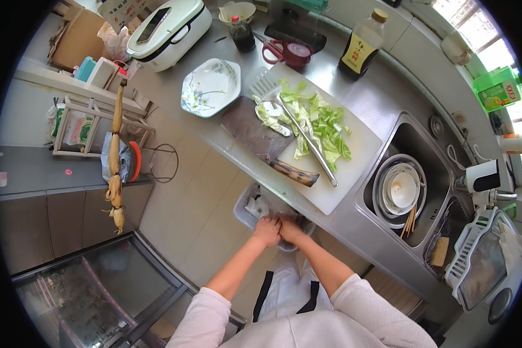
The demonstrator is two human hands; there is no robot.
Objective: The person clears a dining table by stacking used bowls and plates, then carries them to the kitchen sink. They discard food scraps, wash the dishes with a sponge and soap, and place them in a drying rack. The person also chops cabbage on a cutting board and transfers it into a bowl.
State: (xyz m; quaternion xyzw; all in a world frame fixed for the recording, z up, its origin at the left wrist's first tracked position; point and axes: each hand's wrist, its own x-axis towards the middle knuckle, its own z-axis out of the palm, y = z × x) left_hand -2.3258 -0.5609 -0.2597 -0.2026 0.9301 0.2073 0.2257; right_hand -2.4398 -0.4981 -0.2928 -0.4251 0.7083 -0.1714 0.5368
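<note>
Over a grey-white bin on the floor, below the counter's front edge, my left hand and my right hand meet with fingers curled in. What they hold, if anything, is hidden. Crumpled pale plastic lies inside the bin. Above them, a white cutting board carries chopped green cabbage leaves. A broad dark cleaver with a wooden handle rests across the board's near left part. Across the leaves lies a utensil with a long metal handle.
A patterned white dish, a sauce bottle, red scissors and a white appliance stand on the counter. Stacked bowls and chopsticks fill part of the sink. A glass-topped cabinet stands lower left.
</note>
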